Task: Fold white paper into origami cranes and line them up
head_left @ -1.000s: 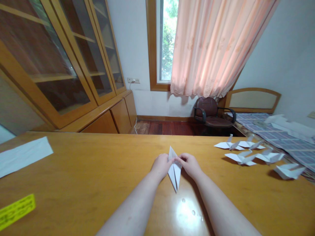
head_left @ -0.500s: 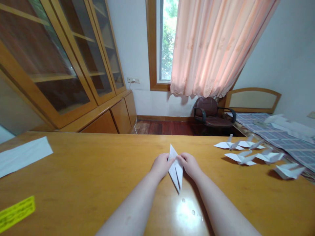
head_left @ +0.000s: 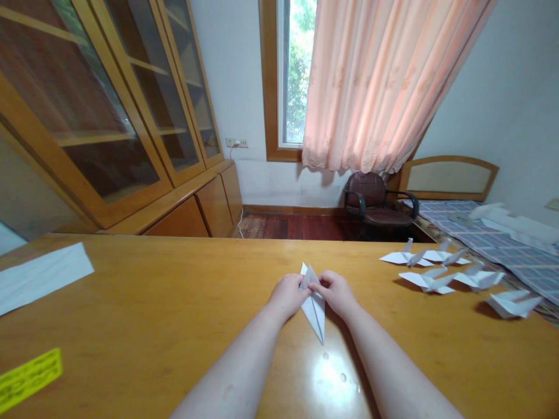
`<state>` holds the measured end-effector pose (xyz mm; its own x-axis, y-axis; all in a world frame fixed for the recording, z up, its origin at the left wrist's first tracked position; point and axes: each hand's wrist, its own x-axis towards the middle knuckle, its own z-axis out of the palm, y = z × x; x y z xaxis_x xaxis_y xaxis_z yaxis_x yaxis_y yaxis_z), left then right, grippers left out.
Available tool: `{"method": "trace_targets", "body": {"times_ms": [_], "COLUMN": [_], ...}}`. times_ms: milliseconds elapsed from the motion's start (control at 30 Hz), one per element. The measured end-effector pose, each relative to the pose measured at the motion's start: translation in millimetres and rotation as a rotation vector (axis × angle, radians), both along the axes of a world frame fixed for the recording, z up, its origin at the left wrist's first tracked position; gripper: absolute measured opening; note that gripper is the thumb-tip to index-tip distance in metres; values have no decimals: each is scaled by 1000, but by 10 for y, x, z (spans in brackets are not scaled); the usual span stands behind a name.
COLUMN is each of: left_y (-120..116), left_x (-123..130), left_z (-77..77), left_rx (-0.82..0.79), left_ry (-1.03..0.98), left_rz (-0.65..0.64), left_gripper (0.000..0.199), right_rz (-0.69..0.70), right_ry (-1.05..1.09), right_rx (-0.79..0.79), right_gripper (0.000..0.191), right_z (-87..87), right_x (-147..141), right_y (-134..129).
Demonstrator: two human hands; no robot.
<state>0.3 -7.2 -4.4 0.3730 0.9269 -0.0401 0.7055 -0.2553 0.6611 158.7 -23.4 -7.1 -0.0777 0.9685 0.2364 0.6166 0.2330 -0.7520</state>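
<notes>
Beyond the wooden worktop (head_left: 152, 326), a glass-doored cabinet (head_left: 131, 105), a curtained window (head_left: 297, 75), a brown chair (head_left: 371, 201) and a bed (head_left: 480, 227) line the room; both hands, left (head_left: 288, 295) and right (head_left: 338, 292), pinch the folded white paper (head_left: 315, 317) near the worktop's middle.

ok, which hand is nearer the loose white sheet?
Left. The left hand is to the right of the white sheet, across a stretch of table; the right hand is farther right, at the folded paper's right edge.
</notes>
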Motion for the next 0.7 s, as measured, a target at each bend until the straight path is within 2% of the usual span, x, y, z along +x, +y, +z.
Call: {"method": "trace_targets", "body": {"times_ms": [267,467,600,700], "left_y": [-15,-30,-33,-28], "left_x": [-4,5,9,8], "left_z": [28,38,46,36], "left_rx": [79,104,95,111], "left_ry": [22,66,77,70], "left_rz": [-70,-65,-61,-70], "left_gripper": [25,21,22,21], "right_rz": [-93,16,8,-8], "right_ry": [90,76,17,52], "right_rx": [115,81,70,111], "right_gripper": [22,19,28,27], "right_z": [10,29,31,21], "right_x": [35,10,-2,17], "right_y": [-4,-15,-22,-18]}}
